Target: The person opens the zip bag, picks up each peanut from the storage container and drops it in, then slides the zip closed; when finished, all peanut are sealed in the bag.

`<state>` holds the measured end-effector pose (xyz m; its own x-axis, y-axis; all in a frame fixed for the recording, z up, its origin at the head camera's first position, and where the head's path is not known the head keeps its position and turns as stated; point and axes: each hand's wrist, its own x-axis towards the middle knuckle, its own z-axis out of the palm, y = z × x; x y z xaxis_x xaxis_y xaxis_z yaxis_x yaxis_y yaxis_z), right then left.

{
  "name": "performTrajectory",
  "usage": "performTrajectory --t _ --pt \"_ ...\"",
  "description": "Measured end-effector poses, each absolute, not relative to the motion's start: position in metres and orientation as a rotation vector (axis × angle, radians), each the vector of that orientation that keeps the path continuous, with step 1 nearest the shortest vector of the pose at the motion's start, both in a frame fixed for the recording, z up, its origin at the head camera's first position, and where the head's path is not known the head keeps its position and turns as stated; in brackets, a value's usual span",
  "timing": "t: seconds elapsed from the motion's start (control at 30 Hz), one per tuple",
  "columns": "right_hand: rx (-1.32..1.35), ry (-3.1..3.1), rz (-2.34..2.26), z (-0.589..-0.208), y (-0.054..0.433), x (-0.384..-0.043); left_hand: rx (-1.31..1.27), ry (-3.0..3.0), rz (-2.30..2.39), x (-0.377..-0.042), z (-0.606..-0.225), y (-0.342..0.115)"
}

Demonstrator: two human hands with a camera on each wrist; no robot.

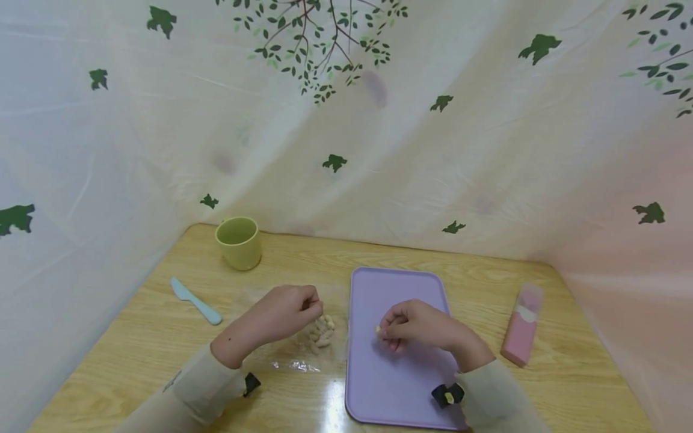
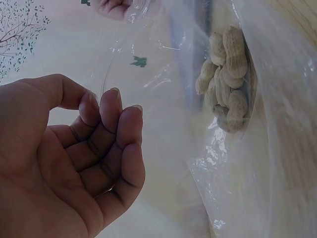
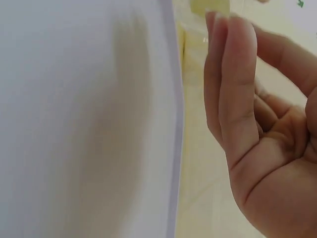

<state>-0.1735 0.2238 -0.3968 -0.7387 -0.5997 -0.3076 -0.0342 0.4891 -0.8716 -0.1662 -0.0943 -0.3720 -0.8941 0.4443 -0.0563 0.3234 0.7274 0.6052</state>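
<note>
In the head view my left hand (image 1: 289, 310) is at the clear plastic bag (image 2: 292, 124), fingers curled. The left wrist view shows its thumb and index finger pinching the film's edge. Several unshelled peanuts (image 2: 235, 54) lie together inside the bag, to the right of that hand. My right hand (image 1: 414, 328) is above the purple tray (image 1: 403, 391). Its thumb and fingertips pinch a small pale-yellow piece (image 1: 378, 330), mostly hidden by the fingers; its kind cannot be made out. The right wrist view shows this hand (image 3: 257, 124) beside the tray's edge.
A yellow-green cup (image 1: 240, 252) stands at the back left of the wooden table (image 1: 135, 367). Nearer lies a light-blue knife (image 1: 197, 302). Right of the tray is a pink case (image 1: 522, 331) with a translucent top. A leaf-printed curtain (image 1: 379, 180) hangs behind the table.
</note>
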Motion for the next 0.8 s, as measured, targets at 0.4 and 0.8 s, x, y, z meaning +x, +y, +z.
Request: performTrajectory --t 0.4,0.8 --pt "-0.413 2.188 -1.345 -0.394 0.160 -0.192 0.658 2.745 0.894 -0.173 -0.375 -0.097" --pt "-0.443 2.191 -1.325 -0.389 0.131 -0.190 0.668 2.751 0.878 -0.174 -0.377 -0.097"
